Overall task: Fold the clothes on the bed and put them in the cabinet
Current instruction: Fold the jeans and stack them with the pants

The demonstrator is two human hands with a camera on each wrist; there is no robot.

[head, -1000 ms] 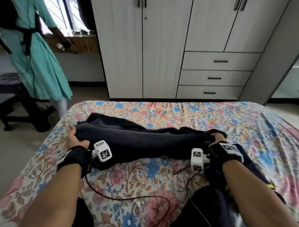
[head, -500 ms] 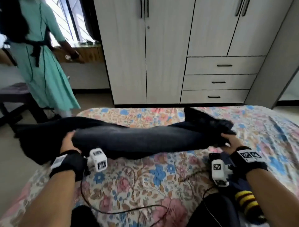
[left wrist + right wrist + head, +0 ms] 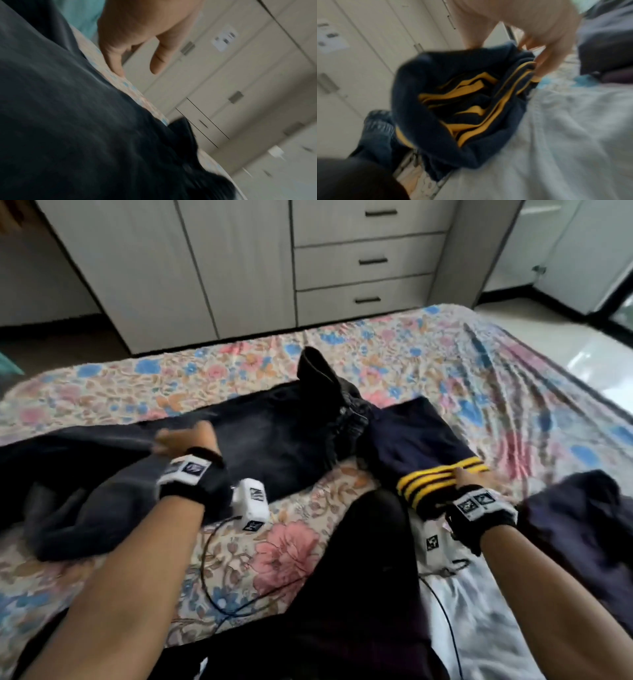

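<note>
Dark jeans (image 3: 274,440) lie spread across the floral bed (image 3: 171,381) from the left edge to the middle, waistband bunched near the centre. My left hand (image 3: 185,440) hovers over the jeans, blurred; in the left wrist view its fingers (image 3: 157,60) hang relaxed above the denim (image 3: 85,121) and hold nothing. A navy garment with yellow stripes (image 3: 411,440) lies right of the jeans. My right hand (image 3: 471,479) grips its striped edge, fingers (image 3: 542,63) curled round the fabric (image 3: 453,108). The cabinet (image 3: 239,268) stands shut beyond the bed.
A white garment (image 3: 479,611) lies under my right forearm, a dark purple one (image 3: 582,525) at the right, and a black one (image 3: 359,577) in front of me. Drawers (image 3: 366,261) are shut. A thin cable (image 3: 212,577) trails over the sheet.
Both hands held the jeans stretched above the bed; now the jeans lie flat. My left hand has let go, and my right hand has moved to the navy striped garment.
</note>
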